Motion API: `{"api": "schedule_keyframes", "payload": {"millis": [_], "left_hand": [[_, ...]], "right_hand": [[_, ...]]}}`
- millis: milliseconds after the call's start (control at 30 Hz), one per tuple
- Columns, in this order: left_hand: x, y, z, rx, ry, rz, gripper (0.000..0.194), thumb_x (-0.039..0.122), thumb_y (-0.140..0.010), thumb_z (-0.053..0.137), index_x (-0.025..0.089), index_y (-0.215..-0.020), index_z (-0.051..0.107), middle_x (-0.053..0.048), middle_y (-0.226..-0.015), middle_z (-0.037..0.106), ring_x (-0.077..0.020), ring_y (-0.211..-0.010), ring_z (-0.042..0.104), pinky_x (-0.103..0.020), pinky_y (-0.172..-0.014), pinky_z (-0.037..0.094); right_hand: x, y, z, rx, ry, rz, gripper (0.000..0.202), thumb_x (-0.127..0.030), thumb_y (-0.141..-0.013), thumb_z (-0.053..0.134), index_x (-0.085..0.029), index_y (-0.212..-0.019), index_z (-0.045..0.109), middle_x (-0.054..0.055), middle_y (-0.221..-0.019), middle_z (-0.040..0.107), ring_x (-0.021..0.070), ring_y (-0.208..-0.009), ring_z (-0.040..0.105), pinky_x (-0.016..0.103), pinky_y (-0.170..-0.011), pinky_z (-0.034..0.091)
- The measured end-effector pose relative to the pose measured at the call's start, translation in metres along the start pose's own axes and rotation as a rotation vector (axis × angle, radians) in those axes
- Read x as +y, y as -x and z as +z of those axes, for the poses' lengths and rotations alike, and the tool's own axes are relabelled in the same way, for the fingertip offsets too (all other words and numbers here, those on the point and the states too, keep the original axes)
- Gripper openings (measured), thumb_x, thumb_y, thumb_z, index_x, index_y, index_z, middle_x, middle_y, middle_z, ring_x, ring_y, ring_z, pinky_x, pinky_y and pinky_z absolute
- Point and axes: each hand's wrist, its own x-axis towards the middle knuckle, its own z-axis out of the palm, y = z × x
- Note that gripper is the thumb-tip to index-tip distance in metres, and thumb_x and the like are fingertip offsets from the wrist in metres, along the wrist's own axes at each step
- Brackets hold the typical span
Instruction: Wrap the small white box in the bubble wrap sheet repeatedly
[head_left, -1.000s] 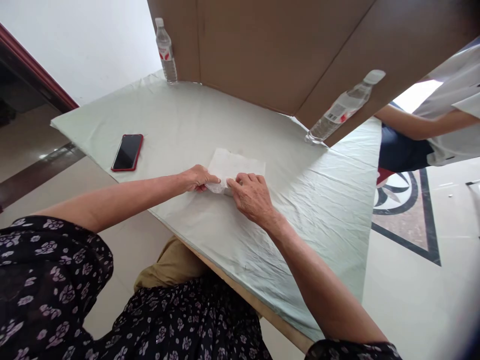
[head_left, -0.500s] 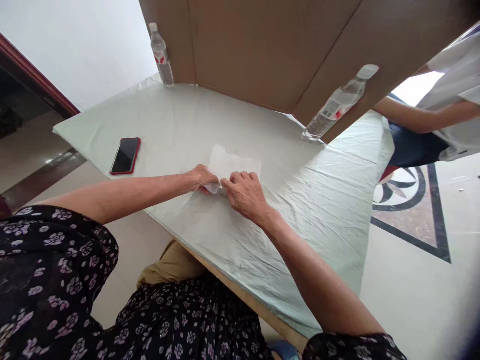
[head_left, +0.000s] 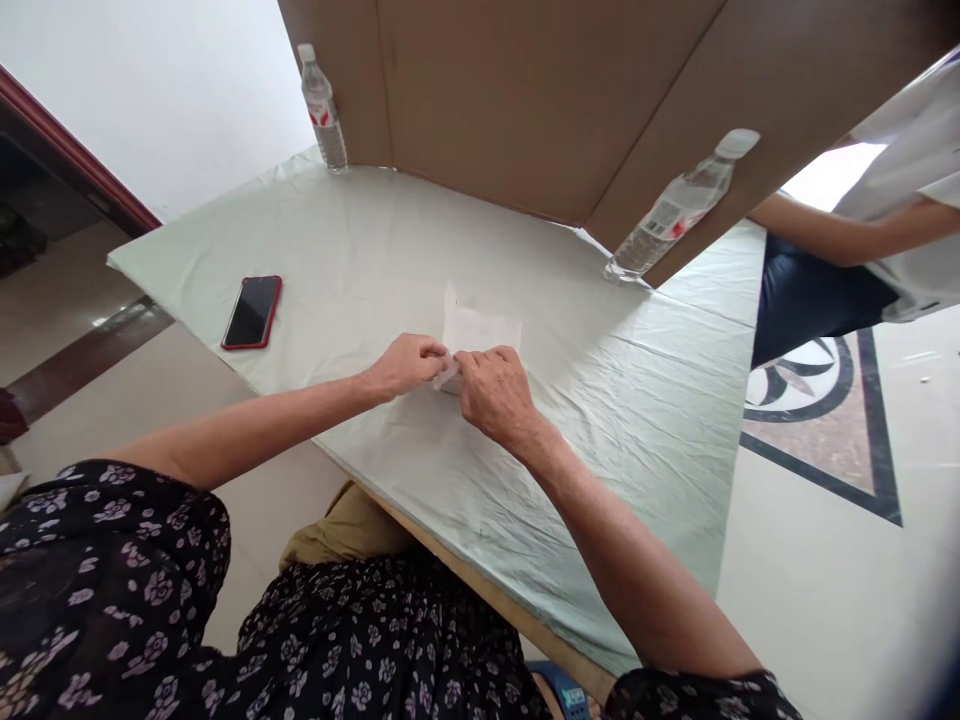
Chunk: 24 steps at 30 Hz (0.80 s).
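Observation:
A thin white sheet (head_left: pixel 484 326), looking like tissue paper, lies partly flat on the covered table in front of me. Its left side stands up in a fold, and its near edge is bunched between my hands. My left hand (head_left: pixel 409 364) pinches the folded left edge between thumb and fingers. Close beside it, my right hand (head_left: pixel 496 388) has its fingers curled down on the sheet's near edge, gripping it. Whether anything lies inside the folded part is hidden by my fingers.
A black phone in a red case (head_left: pixel 253 313) lies at the left. One water bottle (head_left: pixel 324 112) stands at the back left, another (head_left: pixel 679 208) at the right, both against a brown cardboard panel (head_left: pixel 495 100). A person's arm (head_left: pixel 855 235) is beyond the panel's right edge.
My left hand has moved slightly right, nearer my right hand, folding the sheet's left side inward and up. My right hand stays nearly in place.

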Motion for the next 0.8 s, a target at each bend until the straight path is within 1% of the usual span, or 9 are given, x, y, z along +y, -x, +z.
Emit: {"api": "schedule_keyframes", "payload": {"millis": [100, 167, 233, 267, 333, 400, 500, 633, 800], "left_hand": [[-0.011, 0.001, 0.008, 0.048, -0.353, 0.279, 0.016, 0.018, -0.080, 0.056, 0.016, -0.082, 0.073, -0.002, -0.076, 0.065, -0.0148, -0.073, 0.056, -0.029, -0.075, 0.048], [-0.019, 0.001, 0.014, 0.099, -0.499, 0.405, 0.017, 0.018, -0.084, 0.057, 0.016, -0.085, 0.073, -0.005, -0.081, 0.064, -0.0163, -0.078, 0.057, -0.030, -0.077, 0.047], [-0.027, -0.001, 0.020, 0.168, -0.588, 0.513, 0.018, 0.022, -0.089, 0.057, 0.017, -0.091, 0.074, -0.007, -0.089, 0.063, -0.0188, -0.086, 0.058, -0.031, -0.079, 0.048], [-0.030, -0.001, 0.022, 0.193, -0.614, 0.556, 0.019, 0.024, -0.091, 0.056, 0.017, -0.092, 0.074, -0.009, -0.092, 0.062, -0.0197, -0.089, 0.057, -0.031, -0.080, 0.048], [-0.035, -0.002, 0.024, 0.217, -0.641, 0.615, 0.020, 0.025, -0.093, 0.054, 0.016, -0.093, 0.073, -0.010, -0.098, 0.061, -0.0199, -0.091, 0.056, -0.031, -0.080, 0.048], [-0.037, -0.002, 0.025, 0.213, -0.647, 0.634, 0.020, 0.024, -0.094, 0.053, 0.016, -0.092, 0.072, -0.010, -0.102, 0.060, -0.0183, -0.088, 0.056, -0.030, -0.078, 0.048], [-0.035, 0.000, 0.027, 0.199, -0.665, 0.620, 0.020, 0.022, -0.095, 0.052, 0.016, -0.092, 0.070, -0.009, -0.101, 0.058, -0.0159, -0.083, 0.055, -0.028, -0.076, 0.047], [-0.026, 0.006, 0.029, 0.168, -0.739, 0.564, 0.019, 0.022, -0.095, 0.053, 0.016, -0.092, 0.071, -0.009, -0.100, 0.058, -0.0168, -0.086, 0.056, -0.029, -0.078, 0.048], [-0.011, 0.007, 0.025, 0.087, -0.844, 0.459, 0.020, 0.023, -0.094, 0.055, 0.018, -0.099, 0.074, -0.011, -0.104, 0.058, -0.0217, -0.097, 0.058, -0.031, -0.081, 0.049]], "right_hand": [[0.007, 0.006, 0.001, 0.050, -0.131, 0.019, 0.034, -0.002, -0.079, 0.047, -0.014, -0.105, 0.066, 0.012, -0.100, 0.076, 0.0253, -0.092, 0.065, 0.038, -0.087, 0.033], [0.018, 0.019, 0.002, 0.170, -0.233, 0.084, 0.032, -0.008, -0.082, 0.050, -0.017, -0.108, 0.066, 0.012, -0.110, 0.075, 0.0267, -0.102, 0.065, 0.039, -0.089, 0.036], [0.033, 0.037, 0.005, 0.303, -0.328, 0.268, 0.030, -0.019, -0.085, 0.052, -0.018, -0.112, 0.065, 0.013, -0.118, 0.071, 0.0275, -0.104, 0.065, 0.041, -0.089, 0.041], [0.040, 0.046, 0.007, 0.317, -0.386, 0.394, 0.031, -0.025, -0.086, 0.054, -0.017, -0.115, 0.064, 0.013, -0.116, 0.071, 0.0258, -0.096, 0.066, 0.040, -0.086, 0.044], [0.051, 0.061, 0.010, 0.238, -0.481, 0.613, 0.039, -0.038, -0.084, 0.059, -0.016, -0.116, 0.062, 0.013, -0.111, 0.072, 0.0237, -0.084, 0.067, 0.039, -0.078, 0.048], [0.056, 0.068, 0.012, 0.116, -0.560, 0.739, 0.051, -0.048, -0.082, 0.062, -0.016, -0.121, 0.060, 0.012, -0.107, 0.072, 0.0227, -0.079, 0.067, 0.039, -0.076, 0.050], [0.051, 0.057, 0.014, -0.035, -0.794, 0.831, 0.072, -0.057, -0.084, 0.058, -0.012, -0.139, 0.047, 0.013, -0.104, 0.072, 0.0216, -0.071, 0.069, 0.034, -0.064, 0.052], [0.039, 0.029, 0.020, -0.072, -0.927, 0.895, 0.088, -0.054, -0.080, 0.063, -0.009, -0.149, 0.034, 0.019, -0.111, 0.070, 0.0231, -0.063, 0.068, 0.034, -0.050, 0.051], [0.029, 0.009, 0.022, -0.003, -0.589, 0.762, 0.075, -0.029, -0.078, 0.059, -0.009, -0.147, 0.038, 0.017, -0.111, 0.073, 0.0316, -0.099, 0.069, 0.042, -0.083, 0.055]]}}
